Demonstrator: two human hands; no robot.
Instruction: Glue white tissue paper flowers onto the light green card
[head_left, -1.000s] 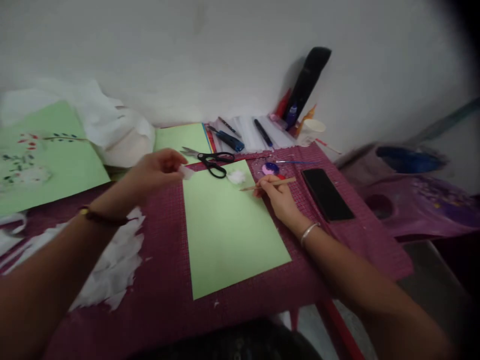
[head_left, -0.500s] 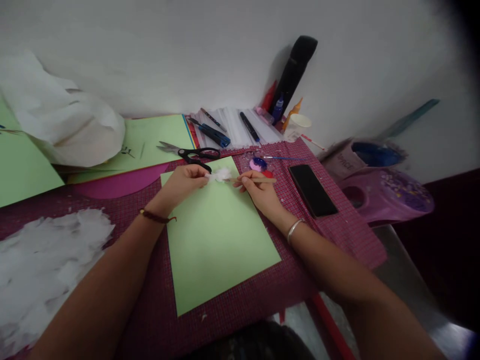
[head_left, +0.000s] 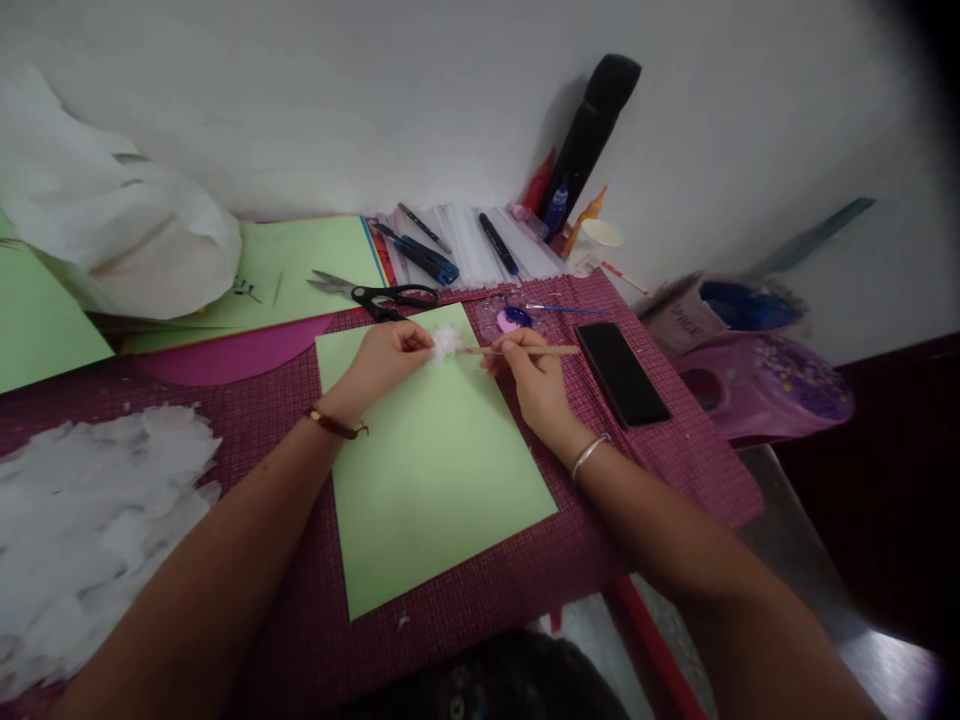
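Observation:
A light green sheet of paper (head_left: 442, 470) lies in front of me, with a small fluffy white paper tuft (head_left: 447, 341) near its top edge. The fingertips of my left hand (head_left: 386, 365) are pinched together at the tuft's left side, where they cover part of it. My right hand (head_left: 536, 385) grips a thin wooden stick (head_left: 555, 350) almost level, its tip at the tuft's right side. Black-handled scissors (head_left: 375, 296) rest just beyond the sheet. A palette with pink and purple paint (head_left: 514, 319) sits beyond my right hand.
Torn white paper pieces (head_left: 97, 530) are heaped at left. A dark phone (head_left: 622, 375) lies at right. Along the wall are a blue cutter (head_left: 424, 260), a black marker (head_left: 498, 243), paint tubes (head_left: 556, 210) and a white cup (head_left: 600, 238). A purple container (head_left: 772, 390) stands beyond the table edge.
My left hand has moved slightly right, closer against the tuft. My right hand has shifted right and toward me with the stick, which now sticks out farther behind it.

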